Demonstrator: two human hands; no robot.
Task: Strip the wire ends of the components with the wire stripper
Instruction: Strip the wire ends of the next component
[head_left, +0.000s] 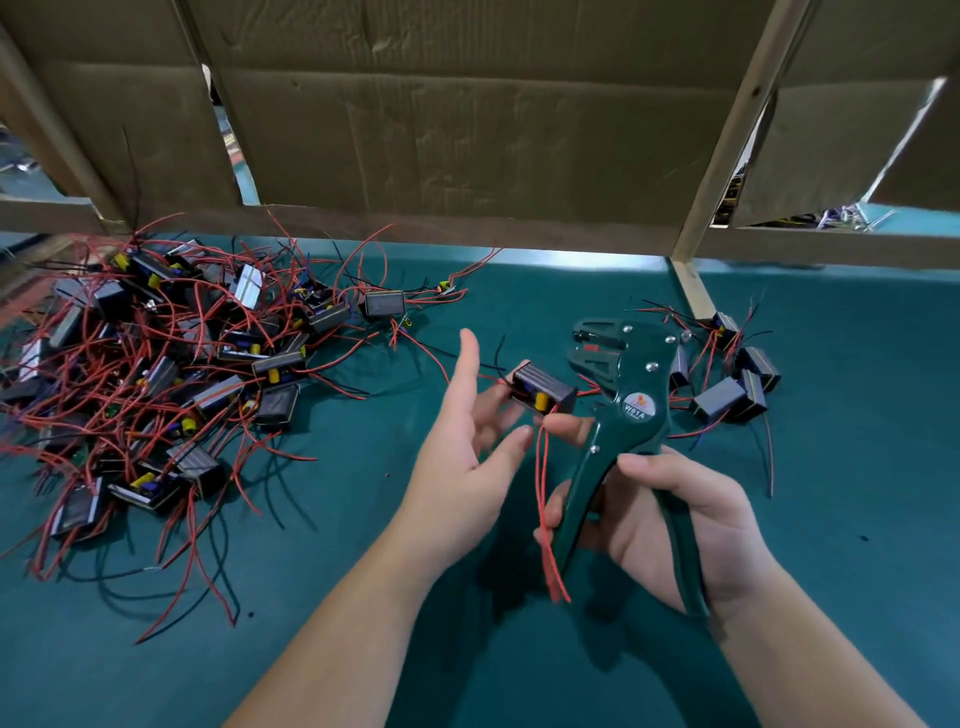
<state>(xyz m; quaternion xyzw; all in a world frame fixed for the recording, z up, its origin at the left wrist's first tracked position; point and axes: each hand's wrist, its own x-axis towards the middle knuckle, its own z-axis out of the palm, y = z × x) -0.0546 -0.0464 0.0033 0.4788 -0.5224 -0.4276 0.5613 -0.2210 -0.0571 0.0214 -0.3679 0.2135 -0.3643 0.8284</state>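
Evidently early: left hand (467, 447) fingers spread, component (543, 392) at their tips; right hand (675, 514) grips the stripper (631, 410), few pieces (737, 379) beyond its fingers, big pile (156, 364) outside the left fingers, probably unstripped.

Teal bench, cardboard wall right behind it.
A flat teal-green matte tabletop (857, 493) fills the foreground. Creased brown corrugated cardboard sheets (467, 130) stand at its back on pale wooden battens (727, 156), and bright light shows through a narrow gap (231, 140) between sheets.
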